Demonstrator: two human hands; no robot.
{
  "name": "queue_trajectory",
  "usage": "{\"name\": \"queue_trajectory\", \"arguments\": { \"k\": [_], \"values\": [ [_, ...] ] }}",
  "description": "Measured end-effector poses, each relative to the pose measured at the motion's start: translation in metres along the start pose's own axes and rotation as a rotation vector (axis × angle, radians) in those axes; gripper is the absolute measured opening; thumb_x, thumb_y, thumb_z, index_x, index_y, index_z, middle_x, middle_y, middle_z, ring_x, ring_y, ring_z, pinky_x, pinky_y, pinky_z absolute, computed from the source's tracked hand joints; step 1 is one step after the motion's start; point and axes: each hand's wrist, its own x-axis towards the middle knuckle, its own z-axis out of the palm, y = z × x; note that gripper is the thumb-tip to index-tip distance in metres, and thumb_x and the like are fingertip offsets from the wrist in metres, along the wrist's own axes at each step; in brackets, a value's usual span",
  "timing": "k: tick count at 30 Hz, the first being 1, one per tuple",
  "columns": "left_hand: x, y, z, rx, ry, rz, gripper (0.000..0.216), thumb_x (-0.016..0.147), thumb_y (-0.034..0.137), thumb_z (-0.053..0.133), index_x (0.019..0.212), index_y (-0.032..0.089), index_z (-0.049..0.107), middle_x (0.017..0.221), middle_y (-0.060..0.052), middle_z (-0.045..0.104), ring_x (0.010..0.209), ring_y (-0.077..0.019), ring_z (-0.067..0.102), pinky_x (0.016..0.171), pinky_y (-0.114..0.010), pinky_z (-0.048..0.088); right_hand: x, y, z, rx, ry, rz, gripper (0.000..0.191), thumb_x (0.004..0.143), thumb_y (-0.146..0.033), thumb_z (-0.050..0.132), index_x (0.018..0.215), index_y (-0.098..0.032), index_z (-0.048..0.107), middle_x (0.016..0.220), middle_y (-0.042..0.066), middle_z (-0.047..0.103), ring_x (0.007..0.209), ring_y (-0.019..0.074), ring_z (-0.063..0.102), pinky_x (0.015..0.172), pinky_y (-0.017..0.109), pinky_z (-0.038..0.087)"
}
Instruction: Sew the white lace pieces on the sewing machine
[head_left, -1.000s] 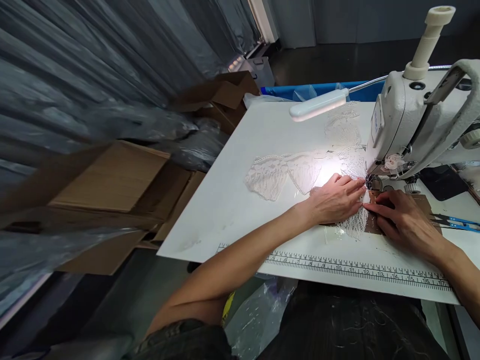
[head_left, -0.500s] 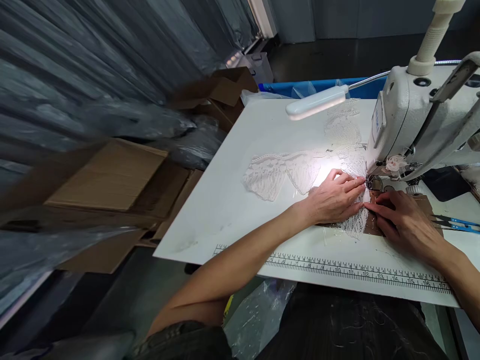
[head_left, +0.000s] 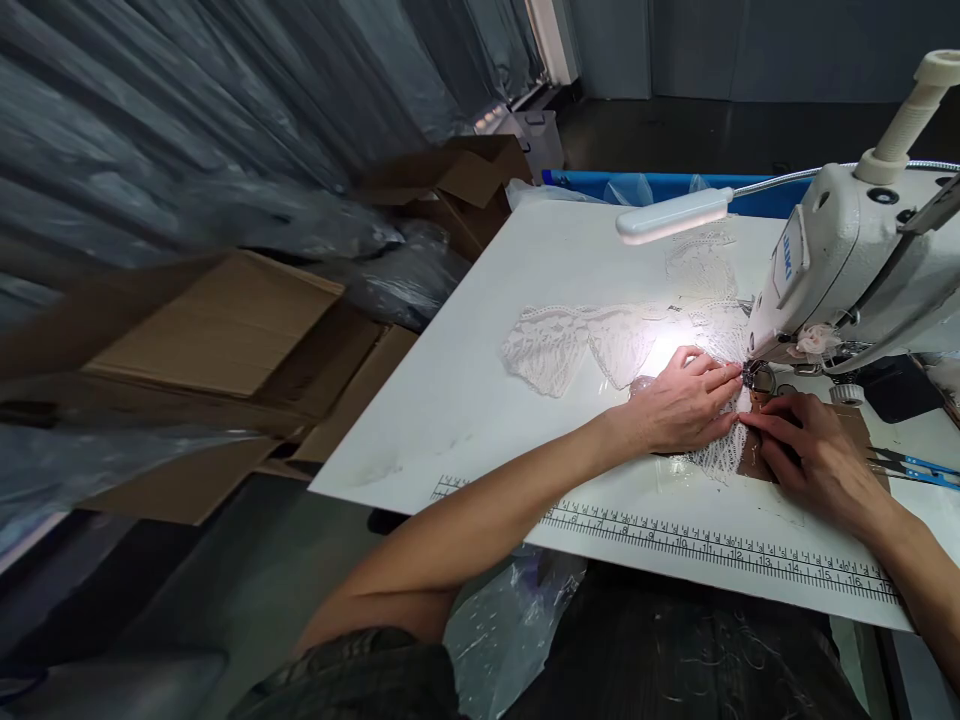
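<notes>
White lace (head_left: 721,458) lies under the needle area of a white sewing machine (head_left: 840,250). My left hand (head_left: 686,400) rests on it with fingers stretched out flat, their tips close to the presser foot (head_left: 750,374). On the other side, my right hand (head_left: 814,450) pinches the edge of the same lace between thumb and forefinger, just in front of the foot. Scalloped lace pieces (head_left: 551,350) joined to this one spread left across the table, and another lace piece (head_left: 701,265) lies behind. A brown plate (head_left: 759,455) is partly covered by the right hand.
The white table (head_left: 450,400) has a printed ruler (head_left: 705,545) along its front edge. Blue-handled snips (head_left: 919,468) lie right of my right hand. A lamp (head_left: 675,215) hangs over the lace. Open cardboard boxes (head_left: 217,320) stand to the left.
The view has shifted slightly, so table and machine appear a little further right. Both hands keep nearly the same places on the lace by the presser foot.
</notes>
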Motion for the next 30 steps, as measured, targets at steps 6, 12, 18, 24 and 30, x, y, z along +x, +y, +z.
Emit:
{"name": "queue_trajectory", "arguments": {
  "k": [6, 12, 18, 24, 30],
  "values": [
    [-0.002, 0.001, 0.000, 0.029, 0.032, 0.005, 0.042, 0.106, 0.035, 0.034, 0.122, 0.010, 0.064, 0.138, -0.014, 0.062, 0.112, -0.0254, 0.059, 0.104, -0.044, 0.039, 0.000, 0.008, 0.000, 0.025, -0.026, -0.023, 0.033, 0.095, -0.020, 0.048, 0.115, -0.028, 0.073, 0.102, 0.010, 0.063, 0.092, 0.0243, 0.062, 0.077, 0.041, 0.055],
    [-0.003, 0.004, 0.009, 0.118, 0.215, 0.052, 0.039, 0.107, 0.033, 0.036, 0.110, 0.011, 0.067, 0.116, -0.012, 0.071, 0.093, -0.0206, 0.063, 0.093, -0.040, 0.043, 0.001, 0.008, -0.006, 0.039, -0.035, -0.047, 0.034, 0.095, -0.017, 0.048, 0.117, -0.027, 0.072, 0.104, 0.010, 0.061, 0.092, 0.0235, 0.062, 0.077, 0.041, 0.057],
    [-0.004, 0.001, 0.005, 0.066, 0.165, 0.127, 0.035, 0.105, 0.027, 0.037, 0.094, 0.016, 0.069, 0.108, -0.005, 0.073, 0.077, -0.0163, 0.060, 0.085, -0.040, 0.043, 0.001, 0.007, -0.006, -0.008, -0.028, -0.059, 0.033, 0.097, -0.018, 0.047, 0.117, -0.024, 0.072, 0.103, 0.011, 0.061, 0.089, 0.0231, 0.061, 0.073, 0.038, 0.057],
    [-0.004, 0.000, -0.001, 0.084, 0.096, 0.096, 0.033, 0.103, 0.032, 0.039, 0.109, 0.016, 0.067, 0.122, -0.009, 0.069, 0.083, -0.0202, 0.060, 0.090, -0.043, 0.043, 0.004, 0.005, -0.006, -0.099, -0.046, -0.029, 0.034, 0.100, -0.025, 0.042, 0.118, -0.018, 0.071, 0.102, 0.014, 0.060, 0.080, 0.0211, 0.060, 0.064, 0.033, 0.055],
    [0.000, 0.002, 0.001, 0.106, 0.066, 0.016, 0.035, 0.105, 0.029, 0.035, 0.111, 0.014, 0.065, 0.126, -0.010, 0.067, 0.089, -0.0206, 0.060, 0.091, -0.041, 0.042, 0.009, 0.007, 0.000, -0.185, -0.145, 0.060, 0.042, 0.094, -0.024, 0.039, 0.124, -0.021, 0.068, 0.099, 0.013, 0.060, 0.076, 0.0221, 0.057, 0.063, 0.034, 0.052]
  ]
}}
